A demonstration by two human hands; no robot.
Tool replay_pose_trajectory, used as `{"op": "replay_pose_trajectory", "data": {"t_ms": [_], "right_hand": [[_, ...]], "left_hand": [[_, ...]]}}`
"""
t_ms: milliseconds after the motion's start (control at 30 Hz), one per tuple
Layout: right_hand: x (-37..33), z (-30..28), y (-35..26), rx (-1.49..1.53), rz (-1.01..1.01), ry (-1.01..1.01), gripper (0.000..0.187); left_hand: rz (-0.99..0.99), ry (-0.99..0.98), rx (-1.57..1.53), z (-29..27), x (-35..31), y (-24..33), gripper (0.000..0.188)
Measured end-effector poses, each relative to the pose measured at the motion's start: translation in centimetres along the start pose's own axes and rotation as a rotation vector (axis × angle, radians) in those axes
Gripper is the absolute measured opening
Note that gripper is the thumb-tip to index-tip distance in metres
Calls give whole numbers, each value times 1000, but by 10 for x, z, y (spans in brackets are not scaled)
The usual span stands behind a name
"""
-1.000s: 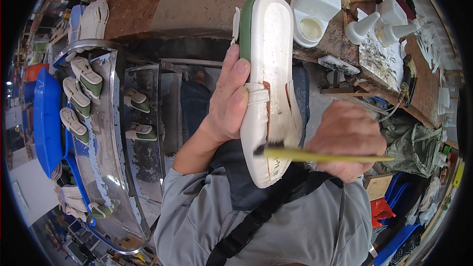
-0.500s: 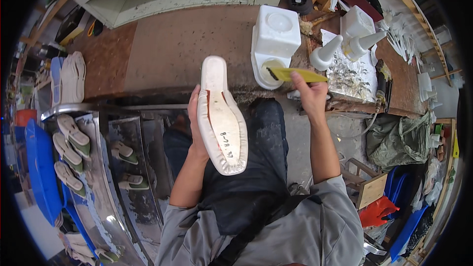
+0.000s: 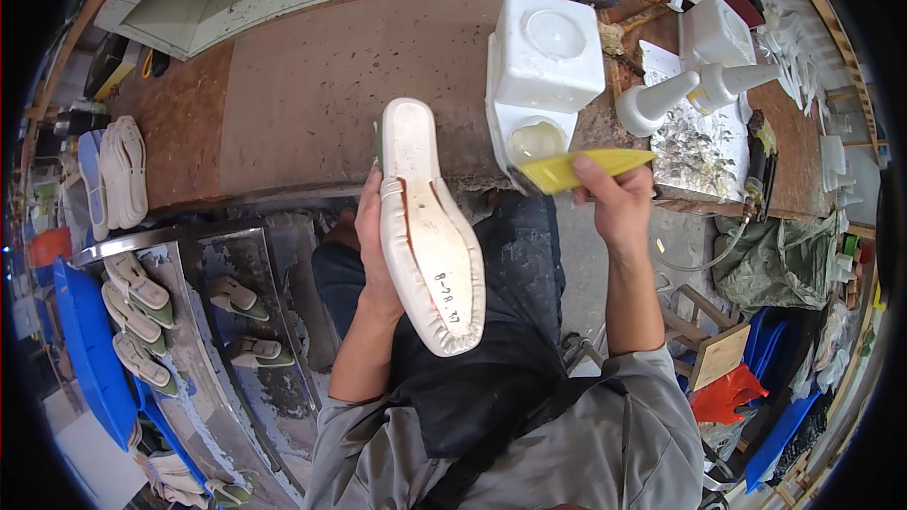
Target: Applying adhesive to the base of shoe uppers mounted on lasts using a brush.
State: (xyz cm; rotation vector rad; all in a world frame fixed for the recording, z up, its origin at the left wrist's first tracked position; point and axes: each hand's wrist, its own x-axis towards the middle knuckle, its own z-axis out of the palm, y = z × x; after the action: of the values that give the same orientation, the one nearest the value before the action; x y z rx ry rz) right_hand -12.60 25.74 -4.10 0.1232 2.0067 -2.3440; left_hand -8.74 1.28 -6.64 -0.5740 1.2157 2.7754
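My left hand point(image 3: 375, 260) is closed round the side of a pale shoe point(image 3: 436, 255), held above my lap with its underside facing up. The shoe's gathered cream edge wraps round a light insole that carries dark handwriting. A sliver of green shows behind its narrow end. In my right hand point(image 3: 619, 208) is a flat yellow-handled brush point(image 3: 557, 172), pinched between thumb and fingers. Its dark tip is at the front rim of a white glue dispenser point(image 3: 551, 47), just below the round well of pale glue point(image 3: 537, 140). Whether the tip touches the rim I cannot tell.
Two white nozzle bottles point(image 3: 658, 104) lean at the bench's right, by a glue-spattered sheet point(image 3: 697, 165) and a hose-fed tool point(image 3: 759, 161). Pale soles point(image 3: 123, 175) stand at the left. A metal rack point(image 3: 203, 321) holds several green-and-cream shoes point(image 3: 140, 281). A wooden stool point(image 3: 718, 356) is at right.
My right hand has drawn the brush from the glue well toward me, past the dispenser's front rim. The shoe stays in my left hand, slightly lower. The whole view has shifted a little.
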Motion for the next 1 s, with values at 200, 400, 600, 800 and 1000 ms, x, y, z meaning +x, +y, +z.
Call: {"op": "replay_pose_trajectory", "data": {"t_ms": [200, 400, 600, 800, 1000], "right_hand": [[-50, 55, -64, 109, -60, -193, 13], [-46, 75, -86, 1, -286, -281, 14], [-75, 78, -99, -121, -629, -405, 18], [-108, 81, -104, -153, -592, -464, 17], [-131, 79, -102, -158, -688, -533, 17]], "left_hand": [[346, -306, 137, 23, -16, 12, 43], [475, -427, 406, 21, -42, 30, 44], [1062, -344, 835, 1, -57, 25, 50], [1351, -358, 1071, -9, -75, 27, 64], [1392, -313, 1071, -4, -98, 34, 79]]}}
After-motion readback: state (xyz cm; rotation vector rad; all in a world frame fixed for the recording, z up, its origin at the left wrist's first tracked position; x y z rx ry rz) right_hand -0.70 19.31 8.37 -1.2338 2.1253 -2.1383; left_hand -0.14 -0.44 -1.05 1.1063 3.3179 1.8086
